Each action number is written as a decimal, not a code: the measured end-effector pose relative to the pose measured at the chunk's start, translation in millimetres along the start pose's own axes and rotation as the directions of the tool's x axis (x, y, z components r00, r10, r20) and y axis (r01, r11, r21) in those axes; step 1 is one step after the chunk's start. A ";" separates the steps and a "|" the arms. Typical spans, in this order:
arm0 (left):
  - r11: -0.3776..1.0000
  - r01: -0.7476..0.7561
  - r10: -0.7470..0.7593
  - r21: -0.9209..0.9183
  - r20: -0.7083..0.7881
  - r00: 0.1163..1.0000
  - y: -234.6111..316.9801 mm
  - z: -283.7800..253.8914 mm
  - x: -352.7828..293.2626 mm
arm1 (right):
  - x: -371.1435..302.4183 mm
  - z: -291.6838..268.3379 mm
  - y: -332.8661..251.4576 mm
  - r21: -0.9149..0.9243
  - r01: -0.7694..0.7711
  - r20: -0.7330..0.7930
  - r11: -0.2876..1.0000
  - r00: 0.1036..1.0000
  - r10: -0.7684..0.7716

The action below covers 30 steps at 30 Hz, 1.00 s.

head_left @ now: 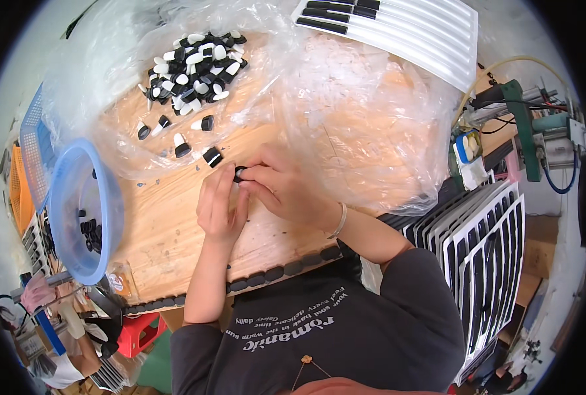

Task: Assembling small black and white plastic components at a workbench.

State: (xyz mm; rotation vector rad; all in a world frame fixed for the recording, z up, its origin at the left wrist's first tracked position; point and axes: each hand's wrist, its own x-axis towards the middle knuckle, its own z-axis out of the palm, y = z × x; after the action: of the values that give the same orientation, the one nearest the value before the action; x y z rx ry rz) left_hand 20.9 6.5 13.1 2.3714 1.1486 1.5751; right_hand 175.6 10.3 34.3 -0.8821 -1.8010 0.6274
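Left fingers and right fingers are clamping a small black piece towards ten o'clock; nine o'clock's blue basin is holding black bits, one o'clock's white tray black strips.

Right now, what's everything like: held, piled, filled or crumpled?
Small black piece: held
Right fingers: pinching it
Left fingers: bent, grip unclear
Black-and-white pieces: heaped, some loose
Blue basin: partly filled
Top white tray: partly filled
Right-side trays: standing upright
Plastic sheeting: crumpled
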 end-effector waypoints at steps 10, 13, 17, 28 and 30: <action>0.909 0.308 -0.364 -0.282 -0.172 0.915 -25.6 -5.7 -6.3 | 12.1 -36.7 23.3 0.127 -0.201 -0.118 0.971 0.969 0.216; 0.804 0.355 -0.496 -0.478 -0.208 0.843 -34.4 -22.1 -1.9 | 21.3 -55.8 37.2 0.151 -0.249 -0.266 0.957 0.922 0.282; 0.713 0.303 -0.572 -0.633 -0.274 0.773 -45.6 -34.9 3.6 | 43.9 -82.1 28.1 -0.166 -0.311 -0.082 0.936 0.950 0.301; 0.632 0.221 -0.563 -0.743 -0.244 0.789 -48.1 -38.6 -1.9 | -10.4 -213.0 59.9 -0.544 -0.589 -0.276 0.598 0.798 0.535; 0.657 0.253 -0.545 -0.711 -0.215 0.810 -44.8 -33.2 -4.2 | -34.4 -214.7 63.6 -0.628 -0.566 -0.193 0.534 0.778 0.599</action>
State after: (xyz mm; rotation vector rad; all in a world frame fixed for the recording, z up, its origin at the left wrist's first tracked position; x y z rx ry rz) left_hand -31.3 25.2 5.9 1.2488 0.8712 1.9241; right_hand 401.2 25.9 47.7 -2.0479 -1.7625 0.3912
